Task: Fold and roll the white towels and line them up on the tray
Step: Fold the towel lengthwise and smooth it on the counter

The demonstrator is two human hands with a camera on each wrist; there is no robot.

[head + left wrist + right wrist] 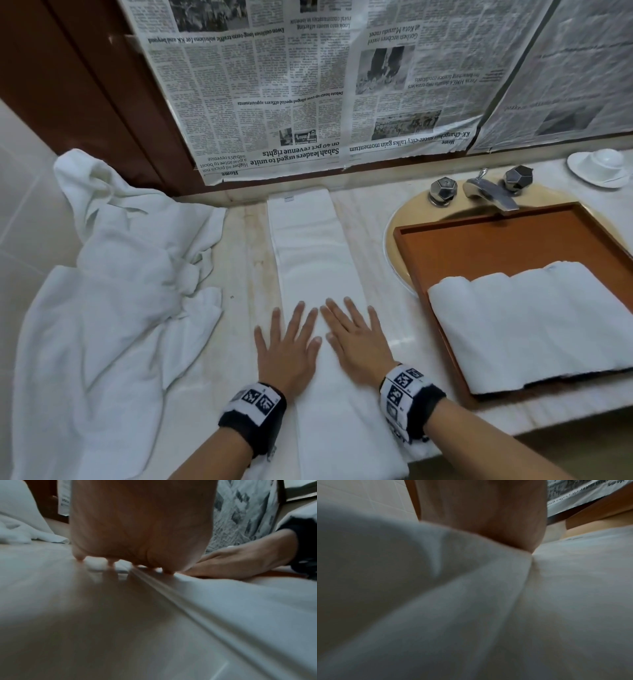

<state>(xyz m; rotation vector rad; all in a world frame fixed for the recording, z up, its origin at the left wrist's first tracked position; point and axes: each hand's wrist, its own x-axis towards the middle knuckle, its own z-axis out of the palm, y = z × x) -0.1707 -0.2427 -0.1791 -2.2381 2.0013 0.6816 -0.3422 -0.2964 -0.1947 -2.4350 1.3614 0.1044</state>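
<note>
A white towel (315,253), folded into a long narrow strip, lies on the marble counter and runs from the front edge toward the wall. My left hand (289,346) and right hand (356,337) press flat on its near half, side by side, fingers straight and spread. In the left wrist view the left palm (142,520) bears down on the strip's left edge (223,608), with the right hand (240,562) beside it. The right wrist view shows the right palm (484,513) on the cloth (471,601). A brown wooden tray (496,246) at the right holds rolled white towels (534,322).
A heap of unfolded white towels (113,281) covers the counter's left part. The tray lies over a basin with a chrome tap (486,192). A white cup and saucer (599,166) stand at the far right. Newspaper (308,85) covers the wall behind.
</note>
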